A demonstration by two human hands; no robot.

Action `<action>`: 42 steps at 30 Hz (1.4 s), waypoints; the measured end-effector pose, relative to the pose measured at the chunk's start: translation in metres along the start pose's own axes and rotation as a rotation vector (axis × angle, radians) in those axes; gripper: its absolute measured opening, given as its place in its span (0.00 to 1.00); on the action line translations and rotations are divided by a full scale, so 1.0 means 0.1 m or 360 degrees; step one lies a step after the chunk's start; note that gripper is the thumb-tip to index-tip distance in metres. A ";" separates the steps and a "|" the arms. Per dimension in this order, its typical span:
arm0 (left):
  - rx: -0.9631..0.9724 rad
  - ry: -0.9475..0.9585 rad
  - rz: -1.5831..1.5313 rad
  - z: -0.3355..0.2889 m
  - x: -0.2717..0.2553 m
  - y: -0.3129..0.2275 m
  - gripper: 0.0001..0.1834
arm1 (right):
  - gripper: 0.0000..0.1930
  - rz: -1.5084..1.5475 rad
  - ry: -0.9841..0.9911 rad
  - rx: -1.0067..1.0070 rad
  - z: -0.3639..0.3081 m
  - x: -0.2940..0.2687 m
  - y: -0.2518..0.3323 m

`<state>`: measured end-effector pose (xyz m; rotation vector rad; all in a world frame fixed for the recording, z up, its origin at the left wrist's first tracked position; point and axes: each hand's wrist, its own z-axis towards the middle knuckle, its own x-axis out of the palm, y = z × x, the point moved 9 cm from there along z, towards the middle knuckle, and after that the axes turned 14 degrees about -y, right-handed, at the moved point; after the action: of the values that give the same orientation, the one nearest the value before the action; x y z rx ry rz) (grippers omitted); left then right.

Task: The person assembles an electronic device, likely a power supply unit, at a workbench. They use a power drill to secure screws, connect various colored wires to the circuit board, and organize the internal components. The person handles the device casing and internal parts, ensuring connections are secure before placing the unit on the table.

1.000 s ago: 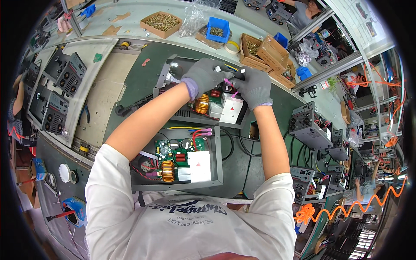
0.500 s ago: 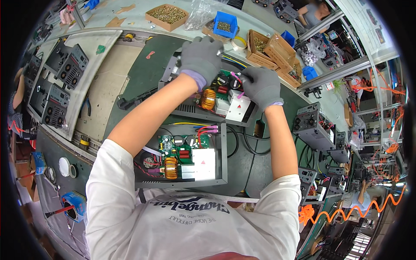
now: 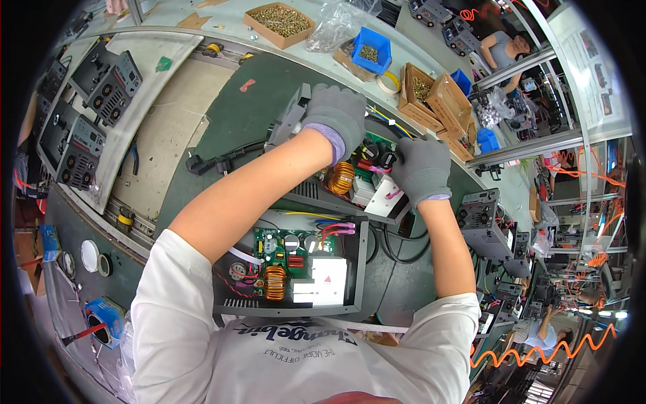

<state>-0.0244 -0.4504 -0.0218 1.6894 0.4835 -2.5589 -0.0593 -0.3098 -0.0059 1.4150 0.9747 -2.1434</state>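
Both hands wear grey gloves and work on the farther of two opened metal power units. My left hand [image 3: 334, 120] bends over the far side of this dark chassis [image 3: 306, 194], beside its raised end panel, with its fingers curled and their tips hidden. My right hand [image 3: 422, 168] is closed at the unit's right end, near a white plate [image 3: 385, 196] and some wires; what its fingers grip is hidden. Inside sits a copper-wound coil [image 3: 341, 178]. Closer to me, untouched, lies a similar unit [image 3: 359, 269] with a green circuit board [image 3: 269, 244] and a copper-wound coil [image 3: 274, 283].
A black plug [image 3: 195, 163] and cable lie left of the far unit. Beyond stand a cardboard box of small brass parts [image 3: 279, 23], a blue bin [image 3: 372, 50] and an open carton [image 3: 449, 101]. Finished-looking units [image 3: 484, 219] line the right; others [image 3: 81, 155] stand left.
The whole view has shifted, so both units appear lower and farther right. My left hand has curled further over the far unit, and my right hand has come slightly nearer along its end.
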 end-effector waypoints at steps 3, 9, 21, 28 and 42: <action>0.0006 0.0010 -0.0002 0.00 0.02 0.01 0.13 | 0.07 0.0008 0.0033 0.0019 0.02 0.03 0.00; 0.0017 0.0018 -0.0042 0.00 0.03 0.01 0.13 | 0.08 0.0009 0.0020 0.0041 0.03 0.06 -0.03; 0.0019 -0.0036 -0.0034 0.00 0.05 0.00 0.13 | 0.12 -0.0161 0.0480 0.0078 0.23 0.09 -0.02; -0.0003 -0.0048 -0.0038 0.00 0.05 0.02 0.13 | 0.09 -0.0199 0.0248 -0.0037 0.22 -0.07 0.09; -0.0006 0.0006 -0.0101 0.02 0.05 0.04 0.12 | 0.11 0.0088 0.0021 0.0031 0.18 -0.02 -0.06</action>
<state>-0.0278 -0.4540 -0.0264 1.7057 0.5504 -2.5969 -0.0742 -0.3190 0.0022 1.4499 0.9109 -2.1115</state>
